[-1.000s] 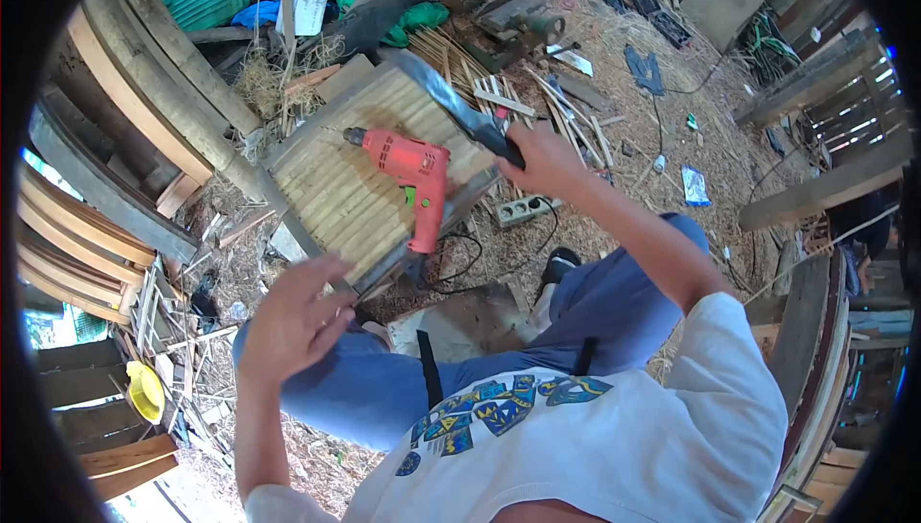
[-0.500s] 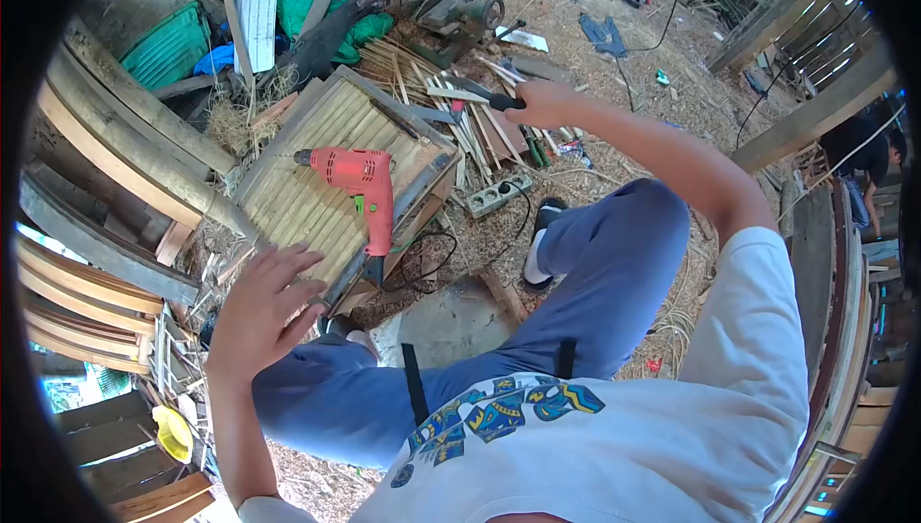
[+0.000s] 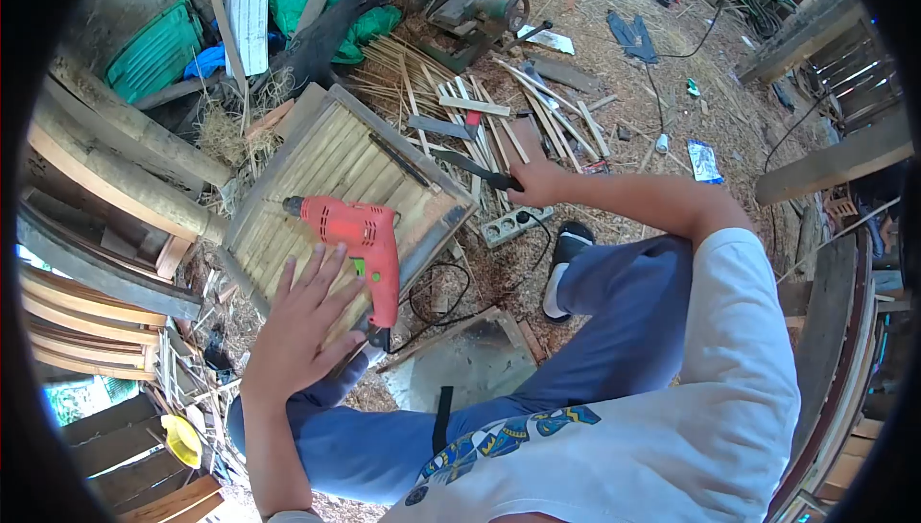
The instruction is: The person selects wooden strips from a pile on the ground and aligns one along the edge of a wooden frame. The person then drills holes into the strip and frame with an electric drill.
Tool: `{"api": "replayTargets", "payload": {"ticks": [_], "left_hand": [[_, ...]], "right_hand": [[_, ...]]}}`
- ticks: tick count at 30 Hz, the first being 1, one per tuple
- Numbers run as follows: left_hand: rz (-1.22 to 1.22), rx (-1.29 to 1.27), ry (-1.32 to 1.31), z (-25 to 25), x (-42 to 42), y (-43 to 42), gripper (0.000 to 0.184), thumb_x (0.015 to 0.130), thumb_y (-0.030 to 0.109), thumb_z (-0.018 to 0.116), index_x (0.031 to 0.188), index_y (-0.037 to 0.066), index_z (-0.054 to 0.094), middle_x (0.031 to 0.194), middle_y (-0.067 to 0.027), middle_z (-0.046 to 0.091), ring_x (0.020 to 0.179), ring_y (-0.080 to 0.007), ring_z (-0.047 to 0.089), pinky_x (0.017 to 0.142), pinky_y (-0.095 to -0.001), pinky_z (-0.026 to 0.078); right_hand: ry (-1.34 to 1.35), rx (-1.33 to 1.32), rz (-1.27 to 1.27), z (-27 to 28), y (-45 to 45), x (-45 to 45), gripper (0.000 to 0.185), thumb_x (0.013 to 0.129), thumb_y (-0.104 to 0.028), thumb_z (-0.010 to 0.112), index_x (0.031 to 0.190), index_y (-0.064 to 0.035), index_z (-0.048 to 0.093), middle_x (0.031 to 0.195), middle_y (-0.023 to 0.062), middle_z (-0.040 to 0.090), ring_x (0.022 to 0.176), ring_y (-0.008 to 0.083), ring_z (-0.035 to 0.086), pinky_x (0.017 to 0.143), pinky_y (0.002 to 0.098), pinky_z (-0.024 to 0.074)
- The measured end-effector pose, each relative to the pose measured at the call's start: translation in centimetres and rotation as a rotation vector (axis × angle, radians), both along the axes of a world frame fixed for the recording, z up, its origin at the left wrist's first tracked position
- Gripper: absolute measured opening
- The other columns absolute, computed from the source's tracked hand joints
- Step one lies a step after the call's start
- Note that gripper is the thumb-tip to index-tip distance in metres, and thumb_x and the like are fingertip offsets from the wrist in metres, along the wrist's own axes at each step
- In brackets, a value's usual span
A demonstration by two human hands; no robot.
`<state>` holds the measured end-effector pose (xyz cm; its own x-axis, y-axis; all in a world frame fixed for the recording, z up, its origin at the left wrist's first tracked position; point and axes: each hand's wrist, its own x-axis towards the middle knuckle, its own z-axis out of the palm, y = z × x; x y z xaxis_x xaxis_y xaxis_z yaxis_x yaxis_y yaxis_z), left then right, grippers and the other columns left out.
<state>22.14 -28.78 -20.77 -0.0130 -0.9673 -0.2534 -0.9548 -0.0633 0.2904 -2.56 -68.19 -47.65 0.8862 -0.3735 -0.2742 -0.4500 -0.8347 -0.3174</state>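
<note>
My right hand (image 3: pixel 539 183) is closed round the dark handle of a long-bladed knife (image 3: pixel 465 163). Its blade points left, over the right edge of a slatted wooden panel (image 3: pixel 326 134). On this panel lies a red power drill (image 3: pixel 350 225), its bit end to the left and its grip towards me. My left hand (image 3: pixel 305 326) is spread with fingers apart just left of the drill's grip, overlapping it in view. Whether the fingertips touch the drill or the slats, I cannot tell.
A white power strip (image 3: pixel 518 225) with a black cord lies right of the panel. Thin wood strips (image 3: pixel 566 125) are scattered behind it, near a bench machine (image 3: pixel 499 12). A grey board (image 3: pixel 465 360) rests by my feet. Curved timbers (image 3: pixel 120 154) line the left.
My left hand has moved right and towards the drill. The right hand has come lower with the knife, nearer the panel's edge. The whole view has shifted slightly.
</note>
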Motion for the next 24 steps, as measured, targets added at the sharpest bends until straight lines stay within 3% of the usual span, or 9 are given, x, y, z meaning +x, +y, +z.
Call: {"api": "replayTargets", "payload": {"ticks": [3,6,10,14,18,22,23,24], "left_hand": [[0.019,0.044,-0.142,-0.7,-0.3,-1.8,0.071,0.098,0.042,0.072,0.161,0.014,0.054,0.181,-0.0172,0.024,0.168,-0.0404,0.017,0.134,-0.0634,0.006],[0.069,0.060,-0.103,-1.3,0.2,-2.8,0.074,0.095,0.042,0.075,0.160,0.015,0.054,0.182,-0.0205,0.019,0.169,-0.0420,0.012,0.134,-0.0644,0.005],[0.119,0.087,-0.095,-2.0,0.4,-4.6,0.081,0.092,0.042,0.078,0.163,0.016,0.050,0.181,-0.0233,0.017,0.168,-0.0451,0.012,0.134,-0.0638,0.006],[0.124,0.129,-0.069,-3.5,-0.1,-5.9,0.089,0.088,0.043,0.081,0.166,0.019,0.046,0.181,-0.0247,0.017,0.167,-0.0470,0.014,0.134,-0.0639,0.010],[0.061,0.182,-0.068,-4.6,-0.6,-7.3,0.092,0.085,0.042,0.083,0.166,0.021,0.046,0.179,-0.0274,0.019,0.166,-0.0484,0.019,0.134,-0.0642,0.013],[0.037,0.271,-0.046,-5.4,-0.5,-7.9,0.095,0.086,0.045,0.082,0.168,0.020,0.041,0.180,-0.0283,0.013,0.167,-0.0500,0.013,0.134,-0.0641,0.011],[0.039,0.282,-0.046,-5.6,-0.6,-8.2,0.095,0.086,0.045,0.082,0.168,0.020,0.042,0.180,-0.0288,0.014,0.166,-0.0500,0.014,0.134,-0.0640,0.011],[0.039,0.295,-0.047,-5.7,-0.7,-8.3,0.094,0.086,0.044,0.083,0.167,0.020,0.043,0.180,-0.0293,0.015,0.166,-0.0499,0.014,0.134,-0.0638,0.012]], "right_hand": [[-0.065,0.020,-0.070,-5.9,0.3,0.4,0.050,0.097,-0.045,0.066,0.114,0.0013,0.059,0.083,0.0247,0.074,0.080,0.0459,0.075,0.075,0.0607,0.0601],[-0.015,0.121,-0.112,-8.4,1.6,-0.2,0.048,0.097,-0.042,0.066,0.113,0.0017,0.056,0.080,0.0234,0.074,0.076,0.0453,0.075,0.072,0.0600,0.0599],[-0.033,0.046,-0.075,-11.7,2.5,-1.1,0.049,0.097,-0.041,0.070,0.113,0.0019,0.052,0.078,0.0207,0.074,0.073,0.0434,0.074,0.070,0.0597,0.0587],[-0.069,0.180,-0.081,-15.3,3.0,-1.6,0.049,0.096,-0.039,0.075,0.116,-0.0008,0.052,0.084,0.0217,0.074,0.080,0.0468,0.073,0.077,0.0599,0.0561],[-0.019,0.184,-0.058,-14.8,3.2,-0.7,0.050,0.095,-0.040,0.078,0.119,-0.0054,0.050,0.087,0.0191,0.071,0.088,0.0439,0.072,0.087,0.0586,0.0520],[0.015,0.287,0.103,-16.2,1.8,1.1,0.033,0.096,-0.038,0.075,0.108,-0.0083,0.064,0.088,0.0152,0.073,0.086,0.0417,0.074,0.085,0.0564,0.0545],[-0.086,0.239,0.100,-16.7,1.3,1.3,0.024,0.095,-0.036,0.072,0.096,-0.0120,0.069,0.086,0.0140,0.075,0.084,0.0408,0.074,0.081,0.0577,0.0539],[-0.142,0.223,0.052,-17.1,0.6,1.9,0.023,0.094,-0.034,0.072,0.095,-0.0118,0.070,0.086,0.0145,0.075,0.085,0.0401,0.074,0.081,0.0580,0.0541]]}}
